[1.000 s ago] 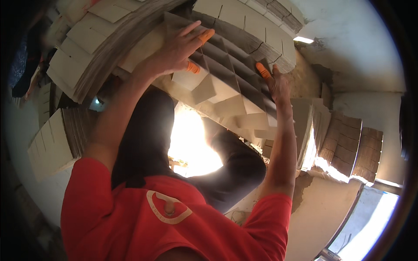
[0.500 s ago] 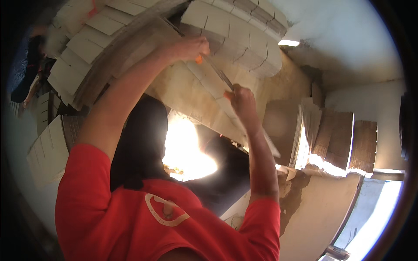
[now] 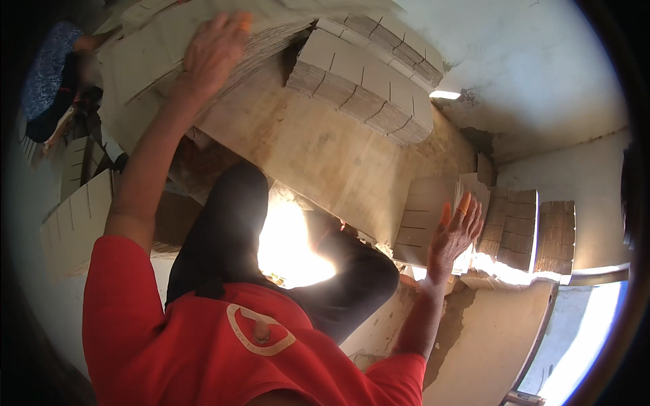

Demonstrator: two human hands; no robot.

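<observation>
In the head view, the person's left grip [image 3: 215, 57] reaches over a large, loosely layered stack of grey-beige cardboard sheets [image 3: 145, 71]; it is motion-blurred, its fingers look stretched out rather than curled, and I cannot tell whether it touches the stack or has hold of anything on top. A small orange finger cover [image 3: 245, 21] shows on this hand. The right grip [image 3: 457, 238] is spread wide, fingers straight and pointing away from the body, with nothing visible in it; orange finger covers [image 3: 445, 214] are on it too. Just to its left, and partly overlapped by it, is a grey-beige cardboard panel with dark parallel slots [image 3: 418, 216]; contact cannot be judged. Right of this grip stand a bundle of brown slotted cardboard sheets [image 3: 518, 223] and, farther right, another brown cardboard bundle [image 3: 556, 237]. Between the two grips stretches a pale brown wooden counter [image 3: 318, 149], and on its far side, right of the left grip, sits a thick block of stacked beige cardboard with slotted edges [image 3: 365, 84], a second slotted cardboard stack [image 3: 393, 42] behind it. Below and left of the left grip is a pale slotted cardboard piece [image 3: 78, 213]; farther left of that grip, a co-worker in blue patterned cloth [image 3: 46, 64] is partly visible.
</observation>
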